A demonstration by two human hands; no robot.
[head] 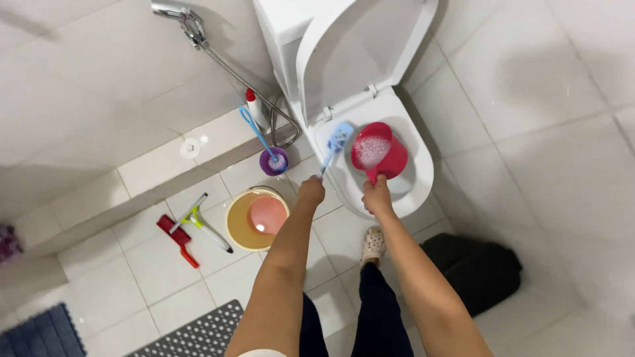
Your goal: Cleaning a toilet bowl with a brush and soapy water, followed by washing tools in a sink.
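floor: red squeegee (177, 239), yellow bucket (256, 219) | left hand (311, 192): fingers wrapped around blue brush (336, 141), head at toilet (423, 173) rim | right hand (376, 196): fingers gripping red scoop (378, 153), foamy, over the bowl

Under my feet is the white tiled floor (529, 165), and left of the toilet (370, 99) standing on it lie a yellow bucket (235, 228), a red squeegee (177, 239), a green-handled scraper (198, 221) and two grey mats (198, 334).
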